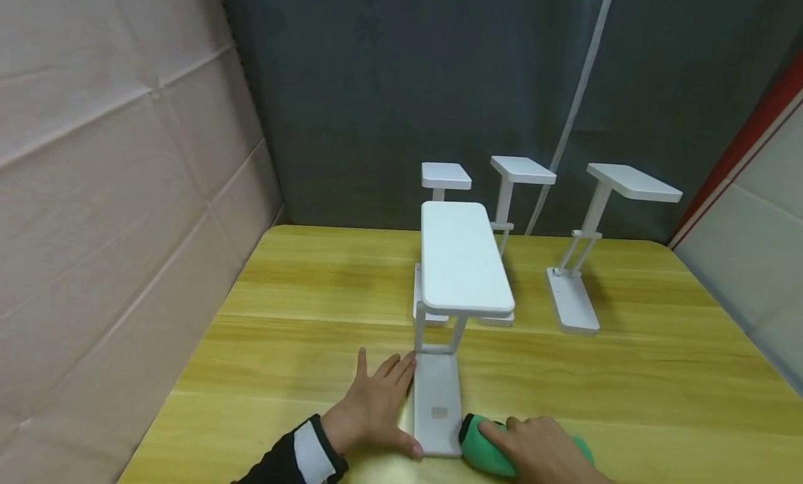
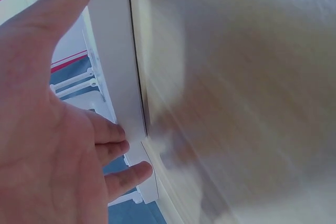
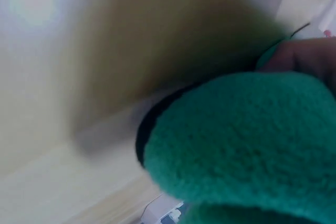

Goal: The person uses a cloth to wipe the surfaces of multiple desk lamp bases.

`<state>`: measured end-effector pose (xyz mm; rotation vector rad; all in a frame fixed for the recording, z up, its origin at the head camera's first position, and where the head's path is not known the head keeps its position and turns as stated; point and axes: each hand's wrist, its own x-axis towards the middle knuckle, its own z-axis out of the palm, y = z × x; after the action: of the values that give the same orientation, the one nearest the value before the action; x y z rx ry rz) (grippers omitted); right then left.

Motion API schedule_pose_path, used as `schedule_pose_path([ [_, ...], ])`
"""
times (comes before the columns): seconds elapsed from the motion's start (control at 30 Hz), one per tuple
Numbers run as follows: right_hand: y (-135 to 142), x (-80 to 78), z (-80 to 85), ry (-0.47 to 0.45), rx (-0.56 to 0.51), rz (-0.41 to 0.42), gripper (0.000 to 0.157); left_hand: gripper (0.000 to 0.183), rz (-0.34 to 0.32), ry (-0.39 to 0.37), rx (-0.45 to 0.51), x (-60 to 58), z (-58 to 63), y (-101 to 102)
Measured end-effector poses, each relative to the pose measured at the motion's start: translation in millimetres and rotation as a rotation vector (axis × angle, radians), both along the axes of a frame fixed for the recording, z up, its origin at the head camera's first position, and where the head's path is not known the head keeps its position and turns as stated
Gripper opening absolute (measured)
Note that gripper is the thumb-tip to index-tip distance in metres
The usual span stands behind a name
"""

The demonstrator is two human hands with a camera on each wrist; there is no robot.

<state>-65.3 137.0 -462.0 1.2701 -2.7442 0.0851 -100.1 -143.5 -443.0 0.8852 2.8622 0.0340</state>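
Observation:
A white folding stand (image 1: 464,257) stands on the wooden table in the head view, its flat top panel raised above a narrow base (image 1: 437,400). My left hand (image 1: 375,409) lies at the base's left side, fingers spread, with thumb and fingertips touching its edge. In the left wrist view the fingers (image 2: 128,178) reach along that white edge. My right hand (image 1: 544,448) grips a green cloth (image 1: 488,455) with a black border, held against the base's lower right side. Fuzzy green cloth (image 3: 236,140) fills much of the right wrist view.
Behind are other white stands: one at back left (image 1: 445,176), one beside it (image 1: 521,169), and one farther right (image 1: 574,299). A dark curtain (image 1: 376,107) hangs past the table's (image 1: 301,289) far edge. Pale sheeting (image 1: 113,191) borders the left.

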Motion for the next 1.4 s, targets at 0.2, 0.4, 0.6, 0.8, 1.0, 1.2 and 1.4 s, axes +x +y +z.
schedule_pose_path([
  [0.2,14.8,-11.2,11.6,-0.199,-0.07,0.047,0.036,0.123,-0.01,-0.002,0.006,-0.3,-1.3,-0.7],
  [0.4,7.8,-48.1,18.4,-0.037,-0.042,-0.304,0.054,0.123,-0.013,0.001,0.015,0.3,-2.8,-1.5],
  [0.6,-11.8,-65.0,8.1,0.076,-0.011,-0.387,0.047,0.123,-0.018,0.004,-0.011,0.7,-2.9,1.6],
  [0.8,-13.2,-39.0,11.6,0.031,0.04,-0.304,0.047,0.124,-0.029,0.029,-0.056,2.0,0.7,6.5],
  [1.0,-5.9,-3.8,8.9,-0.125,0.025,-0.15,0.049,0.125,-0.02,0.042,-0.106,3.6,2.9,5.1],
  [1.2,-1.0,8.8,10.9,-0.142,0.018,0.022,0.054,0.124,-0.032,0.016,-0.102,-0.8,2.9,1.2],
  [1.4,-27.9,18.1,17.0,-0.119,0.038,0.119,0.047,0.12,-0.064,-0.009,-0.116,-12.7,8.1,0.0],
])
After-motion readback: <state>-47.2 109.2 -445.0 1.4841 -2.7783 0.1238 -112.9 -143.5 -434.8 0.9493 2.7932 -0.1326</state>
